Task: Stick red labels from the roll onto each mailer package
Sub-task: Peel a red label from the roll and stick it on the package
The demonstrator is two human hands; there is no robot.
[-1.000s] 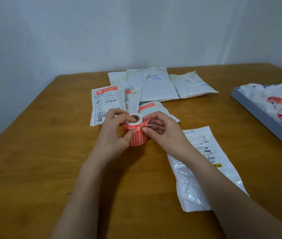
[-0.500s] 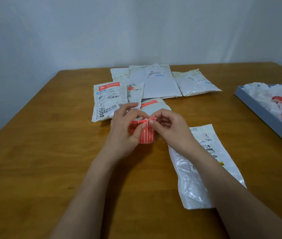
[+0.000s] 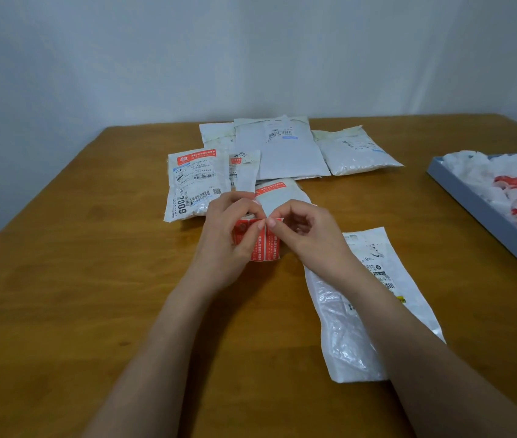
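Both hands have drawn closer over the label roll (image 3: 262, 240), which has turned slightly since a second ago. Left hand (image 3: 230, 235) grips the red roll, its fingers curled round it just above the wooden tabletop (image 3: 77, 279). Right hand (image 3: 307, 232) has its fingers curled, thumb and forefinger pinching at the roll's top edge. One white mailer (image 3: 367, 311) lies under the right forearm. More mailers (image 3: 279, 150) lie in a cluster beyond the hands. At far right sits a grey tray (image 3: 478, 213) of crumpled white and red paper.
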